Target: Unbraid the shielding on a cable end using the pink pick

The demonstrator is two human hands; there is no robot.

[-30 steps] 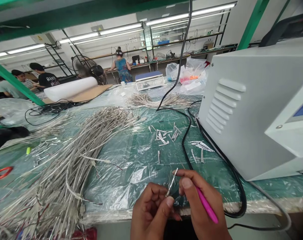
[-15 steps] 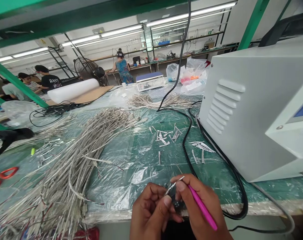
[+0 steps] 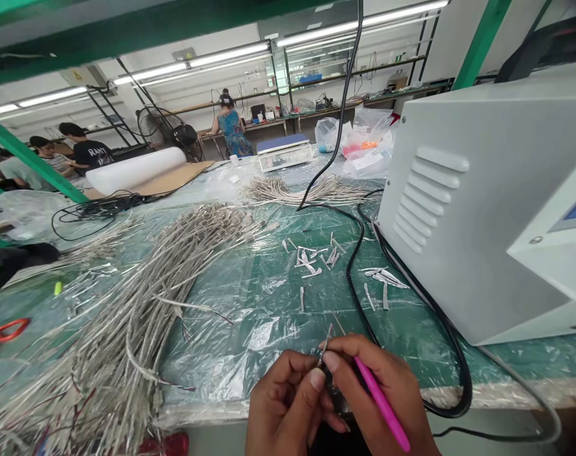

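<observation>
A thin silver strip (image 3: 326, 349), standing more upright than half a second earlier, is pinched between the fingertips of the left hand (image 3: 285, 399) and the right hand (image 3: 383, 392), which also grips a pink pen (image 3: 381, 405), just in front of and left of the grey bench machine (image 3: 473, 215).

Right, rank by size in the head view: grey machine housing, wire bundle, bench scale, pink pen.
Wire bundle, grey machine housing; then bench scale and pink pen, which look alike, nearness making it unsure.
</observation>
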